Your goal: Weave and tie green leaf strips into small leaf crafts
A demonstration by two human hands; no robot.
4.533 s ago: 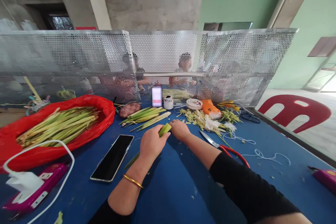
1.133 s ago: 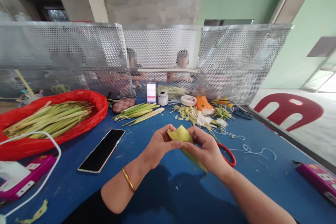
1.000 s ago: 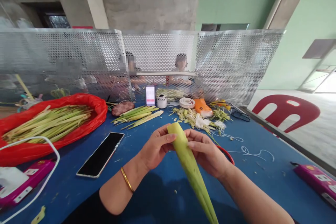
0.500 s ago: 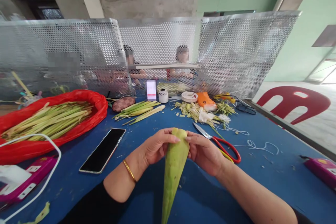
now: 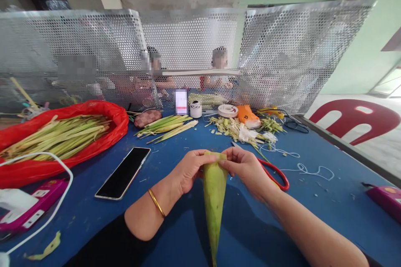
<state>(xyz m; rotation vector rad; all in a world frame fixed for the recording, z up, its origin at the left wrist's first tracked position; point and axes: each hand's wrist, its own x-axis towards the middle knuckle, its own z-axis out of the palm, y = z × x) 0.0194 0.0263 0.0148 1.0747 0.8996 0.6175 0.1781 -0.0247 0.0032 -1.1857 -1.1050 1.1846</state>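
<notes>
A green corn husk (image 5: 214,200) hangs between my hands, its wide end up and its tip pointing down toward me. My left hand (image 5: 194,170) pinches the top edge from the left, thumb lying across the front. From the right, my right hand (image 5: 243,169) grips the same edge between thumb and fingers. Red-handled scissors (image 5: 280,175) lie on the table just behind my right hand, their blades partly hidden by it. A black-screened phone (image 5: 123,173) rests to the left of my left hand.
A red plastic bag (image 5: 117,123) full of husk strips stands at left, near a purple power strip (image 5: 34,208) with a white cable. Loose husks (image 5: 169,125), husk scraps (image 5: 232,129), a tape roll (image 5: 227,110) and white string (image 5: 303,169) lie farther back, before a perforated metal screen (image 5: 194,41).
The husk's wide end has gone from rounded and bulging to flatter with a straighter top edge. My right hand has risen slightly, and its fingers have shifted along the edge. The view has tilted down a little.
</notes>
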